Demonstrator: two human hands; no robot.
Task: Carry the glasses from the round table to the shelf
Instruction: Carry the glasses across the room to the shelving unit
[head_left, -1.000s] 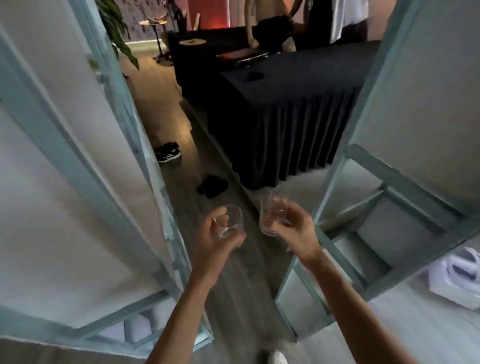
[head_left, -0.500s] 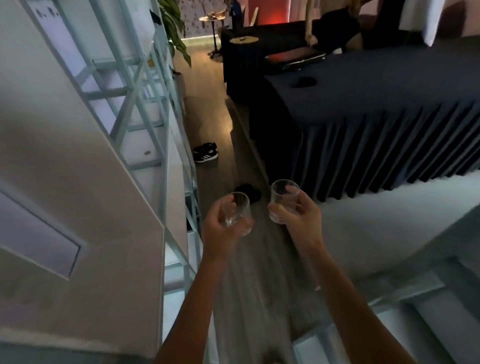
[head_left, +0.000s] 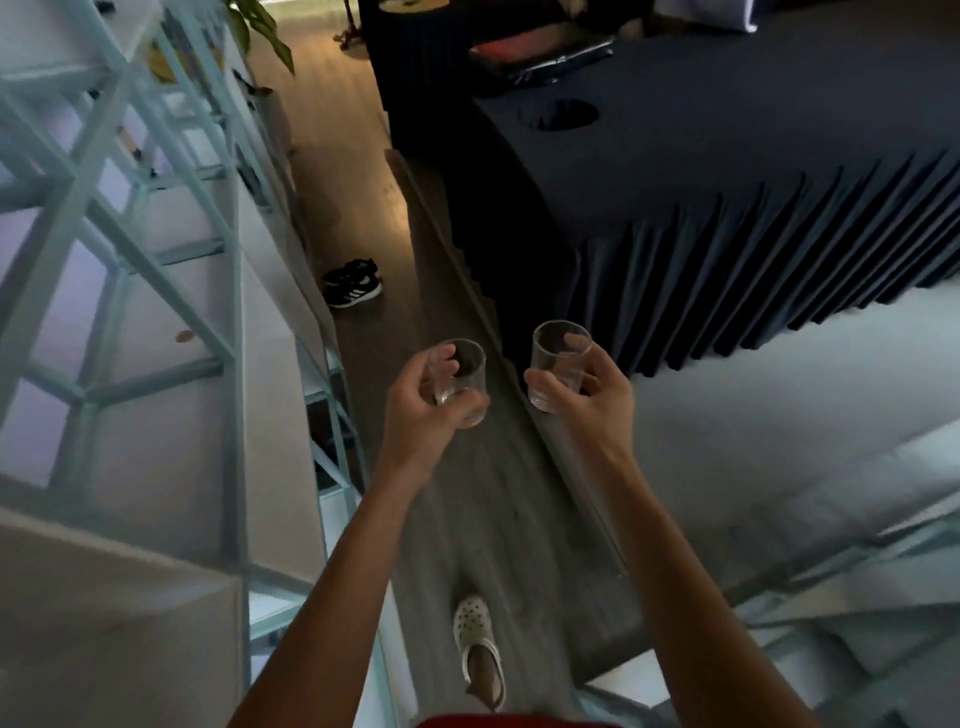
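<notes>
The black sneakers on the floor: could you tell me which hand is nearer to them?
Left. The left hand, holding a glass, is just right of and below the black sneakers in the view; the right hand with its glass sits farther right.

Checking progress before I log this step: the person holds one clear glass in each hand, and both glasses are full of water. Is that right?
Not quite. The head view shows the left hand gripping one clear glass and the right hand gripping the other glass, but both glasses look empty, not full of water. The rest stands.
</notes>
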